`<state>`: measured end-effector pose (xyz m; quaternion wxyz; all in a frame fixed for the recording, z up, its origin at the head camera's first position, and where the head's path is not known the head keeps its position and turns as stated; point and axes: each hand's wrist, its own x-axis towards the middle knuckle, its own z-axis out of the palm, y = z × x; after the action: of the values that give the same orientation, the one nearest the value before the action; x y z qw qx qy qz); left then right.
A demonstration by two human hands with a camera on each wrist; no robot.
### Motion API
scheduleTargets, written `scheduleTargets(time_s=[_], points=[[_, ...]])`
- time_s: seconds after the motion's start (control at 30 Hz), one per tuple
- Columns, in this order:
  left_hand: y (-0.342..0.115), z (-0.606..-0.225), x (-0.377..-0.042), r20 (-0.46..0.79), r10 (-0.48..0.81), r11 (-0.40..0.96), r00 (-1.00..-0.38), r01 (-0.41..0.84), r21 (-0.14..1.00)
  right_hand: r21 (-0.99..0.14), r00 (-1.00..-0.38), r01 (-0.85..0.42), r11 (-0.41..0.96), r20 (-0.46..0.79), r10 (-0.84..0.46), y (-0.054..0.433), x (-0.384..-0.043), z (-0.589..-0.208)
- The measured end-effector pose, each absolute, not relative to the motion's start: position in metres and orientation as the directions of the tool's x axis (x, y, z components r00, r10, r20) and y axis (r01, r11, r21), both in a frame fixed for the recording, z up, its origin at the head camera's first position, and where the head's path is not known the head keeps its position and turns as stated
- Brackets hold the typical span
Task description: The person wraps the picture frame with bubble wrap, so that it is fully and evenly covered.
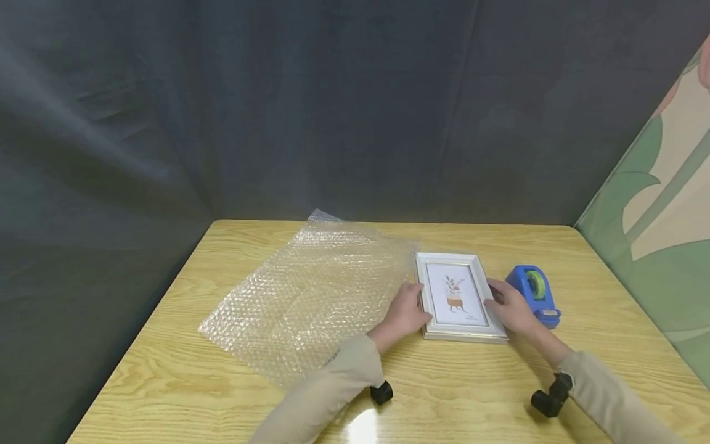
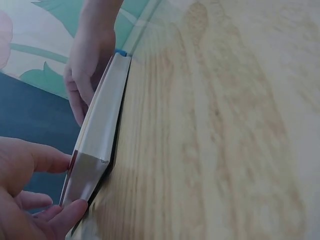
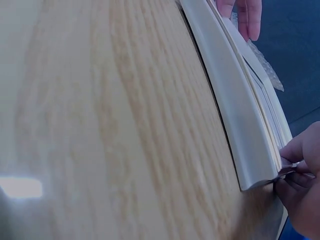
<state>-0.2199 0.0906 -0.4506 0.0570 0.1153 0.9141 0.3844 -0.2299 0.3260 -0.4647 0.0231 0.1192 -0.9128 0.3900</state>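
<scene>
A white picture frame (image 1: 421, 277) with a potted-plant print (image 1: 455, 296) lies face up on the wooden table. My left hand (image 1: 407, 309) grips its left edge, thumb on the front border. On the opposite edge, my right hand (image 1: 513, 307) holds the frame with its thumb on top; some fingers are hidden at the side. The left wrist view has the left fingers (image 2: 70, 216) against the frame's side (image 2: 97, 132). In the right wrist view, the right hand (image 3: 305, 180) pinches near a corner of the frame (image 3: 240, 115).
A sheet of bubble wrap (image 1: 310, 296) spreads over the table left of the frame, close to its left edge. Just beyond my right hand stands a blue tape dispenser (image 1: 524, 280) with a green roll (image 1: 536, 285). A dark curtain (image 1: 355, 111) hangs behind the wooden table (image 1: 222, 394).
</scene>
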Motion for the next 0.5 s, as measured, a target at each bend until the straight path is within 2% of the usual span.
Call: scheduleTargets(time_s=[0.3, 0.5], points=[[0.095, -0.453, -0.217, 0.000, 0.228, 0.694, -0.974, 0.162, 0.701, -0.717, -0.970, -0.235, 0.656, 0.136, -0.199, 0.329, -0.222, -0.466], [0.096, -0.452, -0.220, -0.018, 0.217, 0.719, -0.976, 0.147, 0.679, -0.706, -0.985, -0.170, 0.688, 0.121, -0.120, 0.328, -0.213, -0.471]])
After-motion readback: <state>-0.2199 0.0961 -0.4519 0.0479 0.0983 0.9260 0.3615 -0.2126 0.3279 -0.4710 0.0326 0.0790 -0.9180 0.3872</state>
